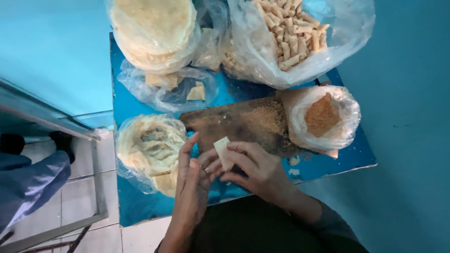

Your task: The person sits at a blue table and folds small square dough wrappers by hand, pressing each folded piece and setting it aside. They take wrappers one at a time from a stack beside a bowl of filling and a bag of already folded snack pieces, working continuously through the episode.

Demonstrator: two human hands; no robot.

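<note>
Dough piece: pinched in right hand grip just below the crumb-dusted board; left hand fingers open, steadying it. Crumb bag right of board, within reach.

On your blue table you have clear plastic bags: one of pale rolled pieces top right, one of brown crumbs below, one of flat rounds top left.
</note>
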